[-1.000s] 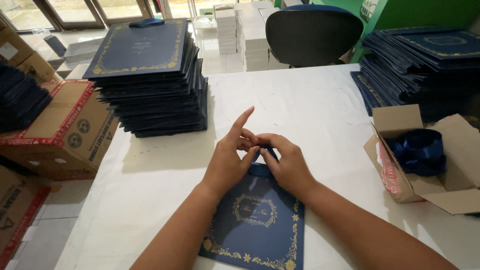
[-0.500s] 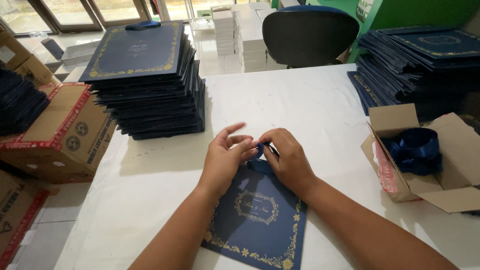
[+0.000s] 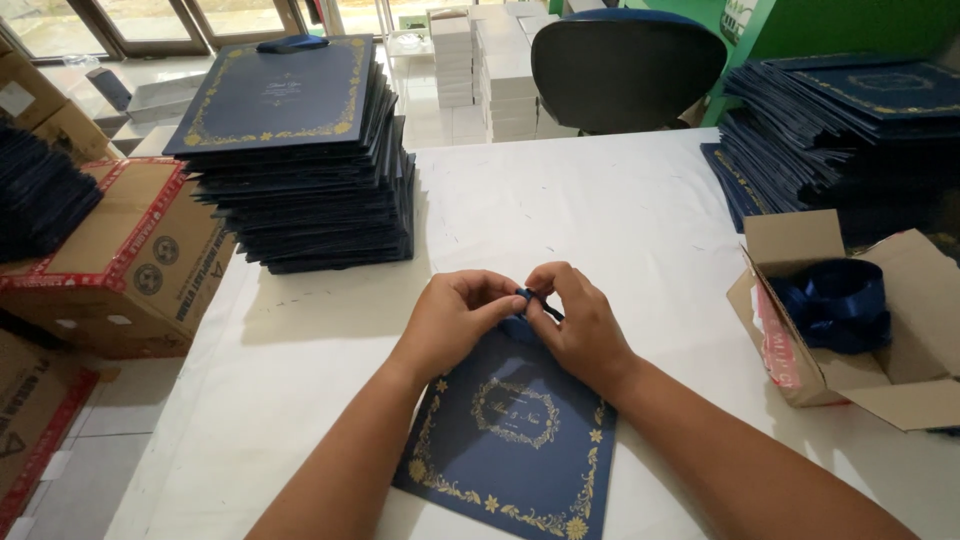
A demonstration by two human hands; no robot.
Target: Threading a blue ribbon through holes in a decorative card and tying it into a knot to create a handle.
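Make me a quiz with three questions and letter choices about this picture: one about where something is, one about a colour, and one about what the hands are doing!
1. Where is the roll of blue ribbon?
A. In the open cardboard box
B. On the chair
C. On the tall stack

2. What colour is the print on the blue card?
A. Silver
B. Gold
C. Red

3. What are the hands doing?
A. Resting flat
B. Pinching a ribbon at the card's top edge
C. Lifting a box

Answers:
1 A: the roll of blue ribbon sits in the open cardboard box.
2 B: the blue card has a gold border.
3 B: the left hand and right hand meet on the ribbon.
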